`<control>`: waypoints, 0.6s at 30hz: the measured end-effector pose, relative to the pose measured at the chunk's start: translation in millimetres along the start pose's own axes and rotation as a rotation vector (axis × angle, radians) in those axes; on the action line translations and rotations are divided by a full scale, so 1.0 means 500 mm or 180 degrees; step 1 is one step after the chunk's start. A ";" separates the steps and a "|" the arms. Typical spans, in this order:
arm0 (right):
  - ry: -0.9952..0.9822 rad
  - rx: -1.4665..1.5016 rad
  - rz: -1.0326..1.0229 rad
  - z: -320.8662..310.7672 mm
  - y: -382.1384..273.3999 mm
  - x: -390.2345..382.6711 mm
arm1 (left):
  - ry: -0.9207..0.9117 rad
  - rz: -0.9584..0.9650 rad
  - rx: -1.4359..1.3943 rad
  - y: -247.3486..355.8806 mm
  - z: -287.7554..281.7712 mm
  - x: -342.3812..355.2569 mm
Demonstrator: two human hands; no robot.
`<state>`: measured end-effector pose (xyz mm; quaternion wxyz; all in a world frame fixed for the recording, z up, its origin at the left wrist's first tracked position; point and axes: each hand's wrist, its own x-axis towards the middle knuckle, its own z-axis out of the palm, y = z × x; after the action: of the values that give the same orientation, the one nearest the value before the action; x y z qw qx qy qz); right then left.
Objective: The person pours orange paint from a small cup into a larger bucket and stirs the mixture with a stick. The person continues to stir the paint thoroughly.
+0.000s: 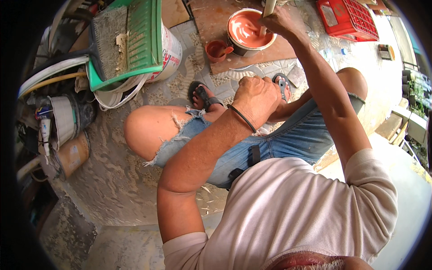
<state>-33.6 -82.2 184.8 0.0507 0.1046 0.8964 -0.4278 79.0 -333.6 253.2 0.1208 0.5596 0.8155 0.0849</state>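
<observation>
My right hand (280, 21) is closed around a pale wooden stick (268, 9) whose lower end stands in orange-red paint (246, 28). The paint fills much of a round bucket (250, 51), and lighter streaks swirl on its surface. Over my lap, my left hand (257, 96) is curled with its knuckles up; whatever its fingers hold, if anything, is hidden beneath them. Left of the bucket is a small reddish-brown cup (215, 51), with an orange-red handle or scoop (226, 51) at its rim.
The bucket and cup stand on a brown board (220, 18) over patterned floor tiles. At the left, a green dustpan (144, 40) rests against a white pail (171, 54). A red plastic crate (348, 20), a clear bottle (333, 53) and a small tin (386, 52) lie at the right.
</observation>
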 end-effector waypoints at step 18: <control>0.0669 0.1610 0.0135 0.090 0.161 0.035 | 0.0019 0.0100 -0.0010 0.009 0.001 0.007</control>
<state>-31.8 -65.5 92.6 -0.0613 0.1765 0.7590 -0.6237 82.0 -328.5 253.8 0.1180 0.5719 0.8068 0.0897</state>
